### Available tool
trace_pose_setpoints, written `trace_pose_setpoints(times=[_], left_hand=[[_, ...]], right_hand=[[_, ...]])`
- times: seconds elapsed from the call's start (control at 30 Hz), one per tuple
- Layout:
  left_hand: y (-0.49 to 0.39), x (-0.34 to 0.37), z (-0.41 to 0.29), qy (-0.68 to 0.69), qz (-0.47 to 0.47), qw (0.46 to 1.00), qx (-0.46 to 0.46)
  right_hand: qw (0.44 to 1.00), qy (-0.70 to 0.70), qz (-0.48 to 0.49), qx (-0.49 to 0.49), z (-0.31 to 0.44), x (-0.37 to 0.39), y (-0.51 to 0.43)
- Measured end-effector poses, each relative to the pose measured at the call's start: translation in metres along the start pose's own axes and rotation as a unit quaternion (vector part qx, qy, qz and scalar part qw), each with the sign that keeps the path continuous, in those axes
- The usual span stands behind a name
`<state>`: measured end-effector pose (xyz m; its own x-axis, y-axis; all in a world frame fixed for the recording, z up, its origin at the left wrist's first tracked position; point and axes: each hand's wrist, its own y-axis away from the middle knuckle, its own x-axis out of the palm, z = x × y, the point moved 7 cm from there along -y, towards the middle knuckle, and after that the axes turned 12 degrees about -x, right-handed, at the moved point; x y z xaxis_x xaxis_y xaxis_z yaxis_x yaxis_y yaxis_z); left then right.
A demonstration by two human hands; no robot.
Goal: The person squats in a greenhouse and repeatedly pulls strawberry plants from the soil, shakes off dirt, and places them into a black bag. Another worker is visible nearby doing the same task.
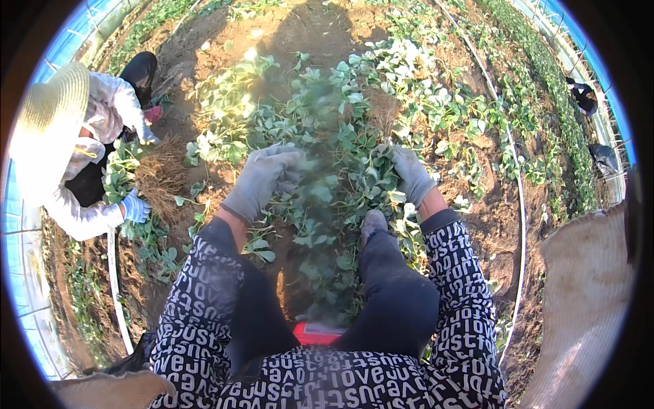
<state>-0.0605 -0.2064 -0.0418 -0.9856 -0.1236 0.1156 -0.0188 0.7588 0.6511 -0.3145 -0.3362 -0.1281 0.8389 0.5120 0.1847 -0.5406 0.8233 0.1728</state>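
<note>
Both my hands wear grey work gloves. My right hand (413,174) is closed around a bunch of leafy green seedlings (380,171), probably strawberry plants, just above my shoe. Over the plant pile, my left hand (268,179) hovers with its fingers curled; a blur beside it hides whether anything is between them. Loose plants (311,110) lie heaped on the soil before me and between my legs. Beyond my right hand, a tangle of brown roots (383,110) shows among the leaves.
At left, a co-worker in a straw hat (51,122) holds a bundle of plants with brown roots (162,176). A white hose (518,179) runs along the right, another pipe (115,276) on the left. Something red (317,333) lies beneath me. Another person (582,97) is far right.
</note>
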Motion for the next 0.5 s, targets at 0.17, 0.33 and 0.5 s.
trace_pose_setpoints(times=[0.17,0.33,0.5], left_hand=[[-0.023,0.002,0.011,-0.224,-0.009,0.966,0.126],[-0.057,-0.017,0.018,0.015,-0.040,0.999,-0.001],[-0.039,-0.048,-0.021,0.148,-0.109,0.974,0.133]], right_hand=[[0.845,0.346,0.225,-0.339,0.012,0.114,-0.013],[0.952,0.211,0.211,-0.069,-0.008,0.154,-0.047],[0.837,0.440,0.311,-0.093,-0.016,0.125,-0.104]])
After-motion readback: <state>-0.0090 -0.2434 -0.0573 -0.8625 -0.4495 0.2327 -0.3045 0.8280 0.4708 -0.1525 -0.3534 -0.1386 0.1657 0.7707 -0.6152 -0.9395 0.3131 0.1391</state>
